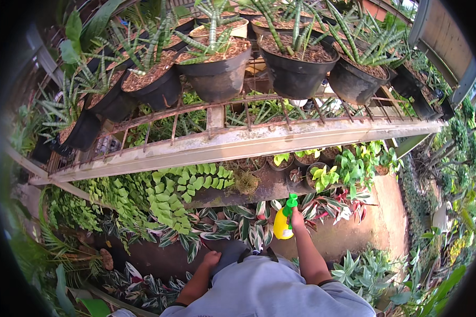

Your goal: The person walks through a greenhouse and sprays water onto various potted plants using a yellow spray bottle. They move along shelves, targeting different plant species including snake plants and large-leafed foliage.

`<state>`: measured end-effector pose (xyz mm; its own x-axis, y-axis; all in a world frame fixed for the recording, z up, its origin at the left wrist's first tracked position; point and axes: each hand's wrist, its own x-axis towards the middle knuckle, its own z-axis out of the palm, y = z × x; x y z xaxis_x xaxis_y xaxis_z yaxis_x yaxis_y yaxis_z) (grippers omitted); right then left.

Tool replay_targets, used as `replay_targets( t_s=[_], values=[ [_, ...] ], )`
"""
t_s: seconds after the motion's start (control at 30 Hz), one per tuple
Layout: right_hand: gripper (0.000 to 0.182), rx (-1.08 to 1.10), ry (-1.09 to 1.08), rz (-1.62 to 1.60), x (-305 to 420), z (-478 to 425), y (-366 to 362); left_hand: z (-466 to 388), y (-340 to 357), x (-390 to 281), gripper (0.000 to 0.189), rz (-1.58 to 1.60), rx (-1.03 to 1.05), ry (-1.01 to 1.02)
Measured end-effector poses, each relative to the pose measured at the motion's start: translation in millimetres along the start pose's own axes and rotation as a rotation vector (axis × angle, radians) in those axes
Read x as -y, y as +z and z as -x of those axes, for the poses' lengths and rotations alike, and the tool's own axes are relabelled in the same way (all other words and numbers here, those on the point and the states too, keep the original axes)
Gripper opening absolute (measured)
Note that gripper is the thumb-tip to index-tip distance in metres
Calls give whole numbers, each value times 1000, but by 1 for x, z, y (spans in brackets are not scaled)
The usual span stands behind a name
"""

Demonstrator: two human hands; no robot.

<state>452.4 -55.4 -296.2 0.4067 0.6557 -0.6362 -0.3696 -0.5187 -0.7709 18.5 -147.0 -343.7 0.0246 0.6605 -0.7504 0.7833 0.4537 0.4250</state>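
Note:
My right hand is closed around the green handle of a yellow spray bottle, held at my right side above the variegated leaves. The bottle's green nozzle points away from me. My left hand hangs low beside my left thigh, its fingers curled; whether it holds anything cannot be made out. In front of me, black plastic pots with spiky banded sansevieria plants stand in rows on a rusty wire-mesh rack.
The rack's pale metal front beam crosses the view. Below it are a hanging fern, small potted plants and striped-leaf plants. More foliage grows at my right and behind me. A paved path runs at the right.

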Motion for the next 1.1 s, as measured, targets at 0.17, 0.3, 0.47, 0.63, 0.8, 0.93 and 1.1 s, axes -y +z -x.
replay_targets(
  t_s=[0.17, 0.3, 0.47, 0.63, 0.8, 0.93, 1.1],
  values=[
    [42, -87, -54, -18, 0, 12, -9, -16, -13, 29, 43, -67, 80, 18],
    [43, -261, -16, -190, 19, 33, -20, -42, -22, 35, 42, -41, 104, 30],
    [41, -235, -18, -142, 19, 45, -32, -67, -37, 12, 36, -100, 89, 165],
    [41, -321, -1, -137, 22, 45, -29, -105, -43, -8, 30, 95, 98, 248],
    [42, -279, -22, -198, 27, 35, -41, -100, -48, -32, 32, 194, 179, 37],
    [41, -270, 0, -246, 40, 30, -50, -84, -44, -43, 27, 335, 245, -18],
    [47, -172, -31, -107, 47, 18, -79, -55, -29, -72, 22, 310, 218, -82]
  ],
)
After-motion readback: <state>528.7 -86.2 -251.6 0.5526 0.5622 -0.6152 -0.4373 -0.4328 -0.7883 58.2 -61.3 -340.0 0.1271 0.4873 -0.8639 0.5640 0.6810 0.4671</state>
